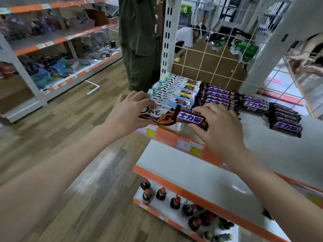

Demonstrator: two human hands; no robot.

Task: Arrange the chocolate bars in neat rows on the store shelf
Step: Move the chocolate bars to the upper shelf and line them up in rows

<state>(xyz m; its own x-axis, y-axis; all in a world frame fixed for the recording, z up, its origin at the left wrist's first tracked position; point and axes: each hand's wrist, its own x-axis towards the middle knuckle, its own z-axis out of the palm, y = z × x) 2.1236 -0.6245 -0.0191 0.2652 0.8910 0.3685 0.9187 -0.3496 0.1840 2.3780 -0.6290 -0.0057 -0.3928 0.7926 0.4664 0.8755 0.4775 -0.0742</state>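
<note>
The right hand (216, 123) pinches a Snickers bar (191, 118) between thumb and curled fingers, holding it at the front lip of the shelf (272, 147). The left hand (129, 112) lies with fingers curved over a Dove bar (153, 113), which sits at the shelf's front left corner, its end touching the Snickers bar; whether it truly grips is hard to tell.

Judging by this, the step in hand is squaring these two front bars into their rows. Next the Snickers bar likely needs turning parallel to the Snickers row (216, 96) behind it and sliding back to close the gap.

Behind the Dove bar on the shelf runs a white row (174, 91) of pale, glossy wrappers. Toward the shelf's right lie loose bars (283, 117), overlapping and askew. All are slim, flat, slick foil packs that probably slide easily on the smooth white shelf, edged with an orange strip (209, 152).
</note>
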